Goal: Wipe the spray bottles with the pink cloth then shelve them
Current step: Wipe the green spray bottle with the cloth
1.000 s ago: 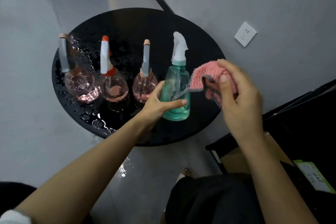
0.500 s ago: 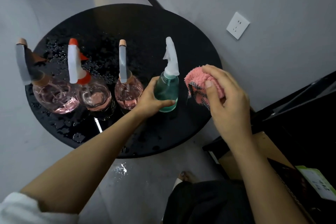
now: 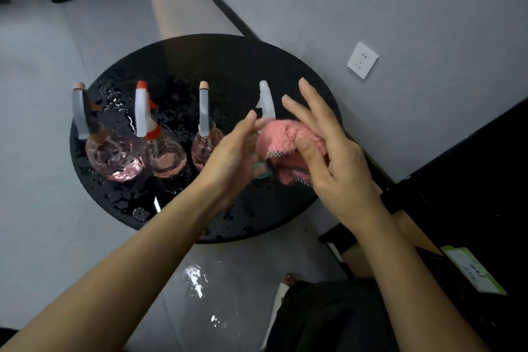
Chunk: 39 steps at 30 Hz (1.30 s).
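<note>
Hands meet over the right side of the round black table (image 3: 200,54), where you have the green spray bottle (image 3: 261,171) caught between them. Your left hand (image 3: 231,157) wraps around the bottle from the left, fingers curled about its body, so only its white trigger head and a sliver of green base show. Your right hand (image 3: 331,157) presses the pink cloth (image 3: 283,137) against the bottle's right side: the thumb pins the cloth, while the other fingers are stretched out straight and splayed, not clenched. The cloth's checkered edge hangs just below your thumb.

To the left, 3 pink spray bottles stand upright in a row on the table: the far-left pink bottle (image 3: 114,157), the orange-trigger bottle (image 3: 165,157), and the third pink bottle (image 3: 203,146), which sits just beside your left hand. Water droplets (image 3: 123,197) speckle the tabletop around them. A white wall socket (image 3: 362,60) sits on the wall to the right.
</note>
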Tool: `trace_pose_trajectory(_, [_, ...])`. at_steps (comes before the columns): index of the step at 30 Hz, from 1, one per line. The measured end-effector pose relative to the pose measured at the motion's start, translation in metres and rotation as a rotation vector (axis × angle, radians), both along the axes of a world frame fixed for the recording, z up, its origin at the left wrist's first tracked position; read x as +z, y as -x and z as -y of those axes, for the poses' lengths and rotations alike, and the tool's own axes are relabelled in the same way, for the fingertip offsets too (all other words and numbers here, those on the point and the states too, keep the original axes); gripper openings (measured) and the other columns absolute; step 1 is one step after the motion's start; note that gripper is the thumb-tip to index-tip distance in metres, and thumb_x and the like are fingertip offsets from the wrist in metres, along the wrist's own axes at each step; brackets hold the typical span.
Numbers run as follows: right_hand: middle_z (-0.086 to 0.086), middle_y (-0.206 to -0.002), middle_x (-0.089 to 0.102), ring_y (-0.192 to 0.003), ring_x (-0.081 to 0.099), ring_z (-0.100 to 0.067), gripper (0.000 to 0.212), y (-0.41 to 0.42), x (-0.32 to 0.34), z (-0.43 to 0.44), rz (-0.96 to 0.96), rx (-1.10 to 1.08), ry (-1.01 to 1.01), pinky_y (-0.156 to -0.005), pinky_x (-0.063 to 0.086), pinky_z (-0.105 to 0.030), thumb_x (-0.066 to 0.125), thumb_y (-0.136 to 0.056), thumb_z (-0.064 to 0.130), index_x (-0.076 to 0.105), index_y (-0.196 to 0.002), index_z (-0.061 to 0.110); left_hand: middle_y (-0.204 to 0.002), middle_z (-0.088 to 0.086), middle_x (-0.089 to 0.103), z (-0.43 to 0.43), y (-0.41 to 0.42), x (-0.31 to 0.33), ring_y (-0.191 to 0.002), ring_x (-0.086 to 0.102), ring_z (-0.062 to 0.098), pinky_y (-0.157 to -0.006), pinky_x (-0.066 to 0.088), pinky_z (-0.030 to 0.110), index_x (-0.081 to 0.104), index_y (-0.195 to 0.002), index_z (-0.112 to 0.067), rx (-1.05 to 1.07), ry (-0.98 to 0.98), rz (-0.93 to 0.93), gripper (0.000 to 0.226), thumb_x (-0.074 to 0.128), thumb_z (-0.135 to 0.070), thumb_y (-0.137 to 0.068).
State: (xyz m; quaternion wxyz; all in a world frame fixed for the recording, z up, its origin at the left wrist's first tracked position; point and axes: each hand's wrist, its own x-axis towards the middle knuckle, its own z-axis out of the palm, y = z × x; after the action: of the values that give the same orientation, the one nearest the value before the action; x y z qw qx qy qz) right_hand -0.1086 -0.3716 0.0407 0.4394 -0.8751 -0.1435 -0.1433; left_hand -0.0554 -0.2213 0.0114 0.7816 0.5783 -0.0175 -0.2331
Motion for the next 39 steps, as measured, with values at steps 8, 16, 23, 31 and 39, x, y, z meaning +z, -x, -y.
trace_pose_trajectory(8, [0.006, -0.149, 0.043, -0.130, 0.050, -0.006, 0.072, 0.011, 0.020, -0.006, 0.056, -0.022, -0.016, -0.107, 0.040, -0.020, 0.058, -0.092, -0.002, 0.026, -0.152, 0.022, -0.094, 0.020, 0.070, -0.015, 0.020, 0.014, -0.076, 0.066, 0.029, -0.060, 0.058, 0.035, 0.064, -0.110, 0.004, -0.012, 0.023, 0.087, 0.031, 0.058, -0.015, -0.086])
trace_pose_trajectory(16, [0.004, -0.144, 0.045, -0.119, 0.054, -0.002, 0.080, 0.015, 0.029, -0.007, 0.077, -0.146, -0.044, -0.098, 0.050, -0.025, 0.069, -0.083, -0.002, 0.030, -0.150, 0.022, -0.094, 0.007, 0.072, -0.023, 0.030, 0.034, -0.085, 0.070, 0.015, -0.076, 0.056, 0.026, 0.057, -0.115, 0.000, -0.024, 0.243, 0.127, 0.025, 0.041, -0.008, -0.098])
trace_pose_trajectory(23, [0.005, -0.144, 0.043, -0.116, 0.051, 0.001, 0.083, 0.015, 0.030, -0.006, 0.093, -0.199, 0.011, -0.087, 0.054, -0.021, 0.071, -0.081, 0.000, 0.030, -0.149, 0.024, -0.099, 0.008, 0.071, -0.021, 0.031, 0.037, -0.092, 0.068, 0.016, -0.080, 0.055, 0.027, 0.056, -0.116, -0.001, -0.022, 0.327, 0.117, 0.027, 0.037, -0.009, -0.099])
trace_pose_trajectory(31, [0.006, -0.132, 0.044, -0.105, 0.055, -0.005, 0.079, 0.011, 0.027, -0.002, 0.165, -0.195, 0.011, -0.078, 0.050, -0.010, 0.065, -0.080, -0.013, 0.037, -0.147, 0.016, -0.095, 0.010, 0.070, -0.027, 0.030, 0.034, -0.082, 0.069, 0.017, -0.072, 0.056, 0.026, 0.060, -0.117, 0.000, 0.030, 0.095, 0.152, 0.032, 0.059, -0.013, -0.088])
trace_pose_trajectory(39, [0.006, -0.133, 0.043, -0.106, 0.056, -0.007, 0.074, 0.014, 0.029, -0.004, 0.138, -0.089, -0.070, -0.079, 0.050, -0.012, 0.064, -0.081, -0.015, 0.041, -0.144, 0.017, -0.105, 0.015, 0.065, -0.047, 0.027, 0.026, -0.086, 0.067, 0.024, -0.071, 0.060, 0.040, 0.053, -0.090, -0.012, -0.044, -0.440, 0.348, 0.033, 0.074, 0.004, -0.070])
